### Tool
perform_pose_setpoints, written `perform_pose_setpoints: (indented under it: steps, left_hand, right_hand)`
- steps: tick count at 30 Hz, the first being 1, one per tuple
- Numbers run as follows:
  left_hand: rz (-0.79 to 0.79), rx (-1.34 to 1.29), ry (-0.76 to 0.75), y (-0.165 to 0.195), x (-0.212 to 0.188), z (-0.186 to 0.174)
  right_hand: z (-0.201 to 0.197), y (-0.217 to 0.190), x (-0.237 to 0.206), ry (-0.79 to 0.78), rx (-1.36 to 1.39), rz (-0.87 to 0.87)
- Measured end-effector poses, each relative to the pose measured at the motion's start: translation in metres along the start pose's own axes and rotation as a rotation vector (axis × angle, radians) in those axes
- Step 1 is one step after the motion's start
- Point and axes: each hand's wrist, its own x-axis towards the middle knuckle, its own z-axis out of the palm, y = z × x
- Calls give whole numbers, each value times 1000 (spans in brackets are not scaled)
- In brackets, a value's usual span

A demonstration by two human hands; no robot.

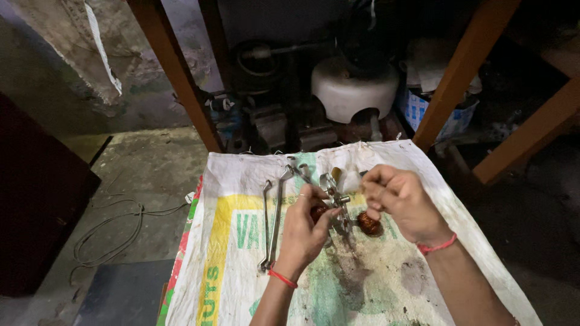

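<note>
A white woven sack lay spread flat as a work mat, filling the lower middle of the view; it bore a yellow band and green lettering on its left half, a red and green edge at 8 o'clock, and a dark greasy stain near its middle. At 1 o'clock, beyond the sack's far edge, a blue-and-white printed carton sat tucked behind a slanting wooden leg; what it held could not be told. A white rounded housing stood at 12 o'clock among dark machine parts.

The left hand was closed around a small part with copper-coloured winding and a metal fitting, held just above the sack's centre. The right hand had its fingertips pinched together on a pale scrap at the top of that fitting. A second copper-wound coil lay on the sack just beneath the right hand. Two long ring spanners lay side by side at 9 o'clock of the left hand, close to it but apart. A loose cable curled on the concrete floor at far left.
</note>
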Motion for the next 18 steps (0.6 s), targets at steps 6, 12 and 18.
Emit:
perform_pose_setpoints:
  steps: [6, 12, 18]
  left_hand:
    - [-115, -427, -20, -5, 8, -12]
    - [-247, -755, -123, -6, 7, -28]
    - [-245, -497, 211, -23, 20, -87]
  right_hand:
    - [-35, -25, -4, 146, 186, -186]
    - [-79, -14, -9, 169, 43, -188]
    - [-147, -6, -29, 113, -346, -20]
